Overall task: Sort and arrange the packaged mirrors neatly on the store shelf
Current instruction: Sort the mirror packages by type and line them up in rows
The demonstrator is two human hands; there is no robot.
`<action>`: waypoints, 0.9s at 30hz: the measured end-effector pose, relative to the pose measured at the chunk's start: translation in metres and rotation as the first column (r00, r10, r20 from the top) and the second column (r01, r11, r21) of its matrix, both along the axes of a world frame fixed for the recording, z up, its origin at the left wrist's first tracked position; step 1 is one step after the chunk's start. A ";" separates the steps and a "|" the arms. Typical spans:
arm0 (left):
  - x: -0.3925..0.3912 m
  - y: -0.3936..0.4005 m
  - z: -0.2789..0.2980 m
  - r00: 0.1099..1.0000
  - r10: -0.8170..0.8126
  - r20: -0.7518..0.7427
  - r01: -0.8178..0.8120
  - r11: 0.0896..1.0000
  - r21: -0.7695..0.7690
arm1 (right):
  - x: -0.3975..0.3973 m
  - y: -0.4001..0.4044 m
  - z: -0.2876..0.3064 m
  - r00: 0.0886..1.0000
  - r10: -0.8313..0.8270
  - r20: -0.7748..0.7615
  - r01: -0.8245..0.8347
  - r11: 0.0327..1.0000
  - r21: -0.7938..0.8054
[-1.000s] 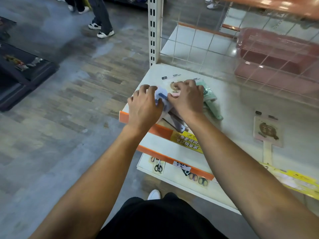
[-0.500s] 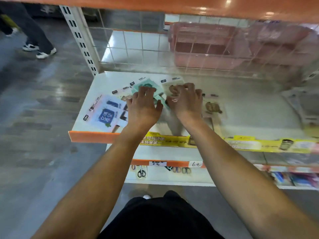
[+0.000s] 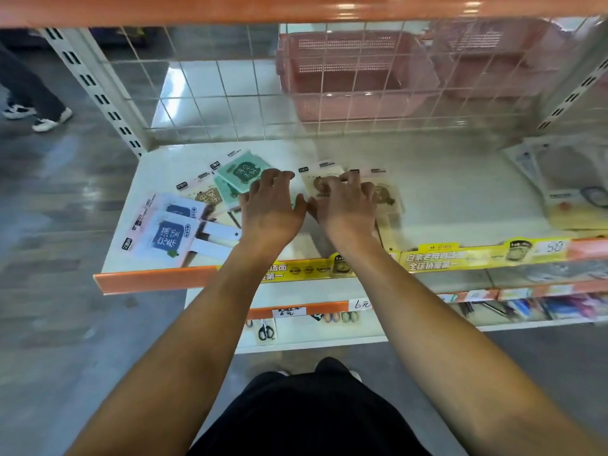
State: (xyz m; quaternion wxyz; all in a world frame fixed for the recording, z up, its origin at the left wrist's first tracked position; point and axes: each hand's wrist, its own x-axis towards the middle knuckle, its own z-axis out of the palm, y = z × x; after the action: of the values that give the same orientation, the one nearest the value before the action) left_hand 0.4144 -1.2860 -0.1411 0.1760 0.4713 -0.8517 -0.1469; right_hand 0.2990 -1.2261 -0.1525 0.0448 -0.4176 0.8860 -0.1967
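Note:
Packaged hand mirrors lie flat on the white shelf [image 3: 444, 179]. Two blue mirrors [image 3: 167, 235] overlap at the front left. Green mirrors [image 3: 245, 172] sit behind them over a beige mirror [image 3: 207, 197]. Two more beige mirrors lie in the middle, one [image 3: 316, 179] under my right fingers and one [image 3: 388, 195] just right of them. My left hand [image 3: 269, 209] rests palm down with its fingertips on the right edge of the green mirrors. My right hand [image 3: 345, 205] presses bent fingertips onto the middle beige mirror. The handles under both palms are hidden.
A wire grid [image 3: 230, 93] backs the shelf, with pink baskets [image 3: 355, 70] behind it. Other packaged goods [image 3: 566, 189] lie at the right end. An orange shelf edge [image 3: 296, 8] hangs overhead. A lower shelf holds scissors [image 3: 266, 330]. A person's legs [image 3: 29, 93] stand at far left.
The blue mirrors have been left at the front left. Both hands have moved right to the green and beige mirrors. My view has swung right and up.

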 end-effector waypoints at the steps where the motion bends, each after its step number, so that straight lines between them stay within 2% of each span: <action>1: 0.000 0.000 -0.001 1.000 -0.001 0.001 0.001 1.000 -0.005 | 0.001 0.000 0.000 1.000 -0.001 0.004 0.001 1.000 0.012; 5: 0.000 -0.002 -0.005 1.000 0.009 -0.006 -0.009 1.000 -0.001 | 0.004 -0.001 -0.002 1.000 -0.002 0.029 0.001 1.000 0.026; 10: -0.003 -0.001 -0.008 1.000 0.016 0.002 -0.016 1.000 0.017 | 0.006 0.003 -0.006 0.999 0.034 -0.042 -0.031 0.996 0.083; 16: -0.018 0.003 -0.010 1.000 -0.014 0.019 0.013 0.999 0.037 | -0.009 0.010 -0.002 0.998 0.036 -0.059 -0.032 0.997 0.067; 22: -0.048 0.015 -0.012 0.994 -0.077 0.077 0.070 0.993 0.091 | -0.046 0.025 -0.002 1.000 0.003 -0.020 -0.001 0.998 0.055; 27: -0.070 0.015 -0.019 0.984 -0.119 0.136 0.100 0.986 0.135 | -0.067 0.034 -0.010 1.000 0.011 0.029 -0.014 0.993 0.114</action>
State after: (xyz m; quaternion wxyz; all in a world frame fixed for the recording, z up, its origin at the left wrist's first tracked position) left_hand 0.3443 -1.2714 -0.1598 0.0752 0.4433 -0.8757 -0.1762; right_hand 0.2324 -1.1916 -0.1624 0.0822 -0.4171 0.8924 -0.1514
